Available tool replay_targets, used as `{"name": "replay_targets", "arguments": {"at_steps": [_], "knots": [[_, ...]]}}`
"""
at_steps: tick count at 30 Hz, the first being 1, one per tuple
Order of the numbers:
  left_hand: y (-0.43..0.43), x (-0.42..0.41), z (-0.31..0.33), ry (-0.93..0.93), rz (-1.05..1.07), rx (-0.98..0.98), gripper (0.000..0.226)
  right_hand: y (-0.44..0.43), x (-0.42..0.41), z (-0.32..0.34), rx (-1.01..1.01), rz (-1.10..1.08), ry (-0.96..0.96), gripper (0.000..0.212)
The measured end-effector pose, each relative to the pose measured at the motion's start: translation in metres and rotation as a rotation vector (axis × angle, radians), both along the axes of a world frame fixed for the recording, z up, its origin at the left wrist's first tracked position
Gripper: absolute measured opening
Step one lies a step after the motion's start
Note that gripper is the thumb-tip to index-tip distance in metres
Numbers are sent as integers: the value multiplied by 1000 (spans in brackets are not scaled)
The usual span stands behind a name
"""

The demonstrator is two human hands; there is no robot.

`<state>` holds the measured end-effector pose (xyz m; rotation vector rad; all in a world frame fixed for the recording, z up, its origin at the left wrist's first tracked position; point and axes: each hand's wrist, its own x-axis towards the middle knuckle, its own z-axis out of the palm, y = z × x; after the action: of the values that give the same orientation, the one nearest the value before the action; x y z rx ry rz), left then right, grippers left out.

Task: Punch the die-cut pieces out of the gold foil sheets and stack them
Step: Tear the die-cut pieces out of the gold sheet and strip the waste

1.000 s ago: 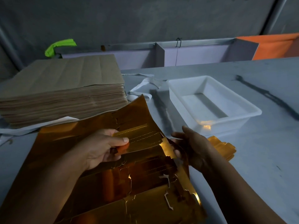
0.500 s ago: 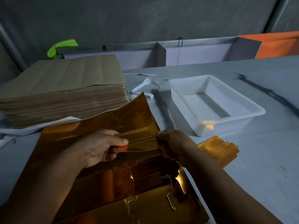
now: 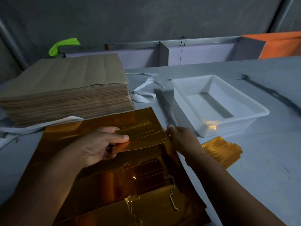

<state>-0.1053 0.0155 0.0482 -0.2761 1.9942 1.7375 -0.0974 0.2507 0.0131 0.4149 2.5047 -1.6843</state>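
L hand (image 3: 97, 145): fingers (image 3: 121, 137) pinch the die-cut piece (image 3: 146, 136), thumb on top, just above the gold foil sheet (image 3: 105, 185); R hand (image 3: 183, 141) sits at the piece's right edge, can't tell if pinching or only touching. Step looks like freeing one piece, more left in the sheet; next prob needs a clean pull w/o tearing, then across to the stack (image 3: 222, 151) on the surface (image 3: 268, 168) right of the sheet.

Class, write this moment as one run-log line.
step: punching out | left hand: pinches die-cut piece | right hand: at piece's right end, grip unclear | gold foil sheet: under hands | punched stack: right of sheet
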Motion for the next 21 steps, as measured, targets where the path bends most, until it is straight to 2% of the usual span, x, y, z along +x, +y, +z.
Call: {"name": "replay_targets", "arguments": {"at_steps": [3, 5, 7, 9, 11, 13, 17, 21], "knots": [[9, 5, 1, 42, -9, 9, 40, 3, 6, 7, 187, -52, 182, 41], [16, 8, 2, 64, -5, 14, 38, 8, 13, 10, 125, -56, 223, 46], [24, 10, 3, 79, -14, 26, 38, 14, 21, 15, -81, 0, 147, 38], [35, 14, 4, 91, -54, 20, 42, 20, 28, 16, -253, 59, 53, 22], [45, 17, 2, 103, -85, 10, 36, 27, 34, 15, -332, 51, 33, 10], [54, 20, 0, 109, -126, 2, 25, 37, 40, 12, -385, -4, 35, 11], [63, 26, -6, 127, -210, -18, 25, 72, 51, 8, -419, -152, 17, 16], [56, 26, -11, 141, -185, -80, 23, 118, 57, 4, -268, -301, -1, 21]]}}
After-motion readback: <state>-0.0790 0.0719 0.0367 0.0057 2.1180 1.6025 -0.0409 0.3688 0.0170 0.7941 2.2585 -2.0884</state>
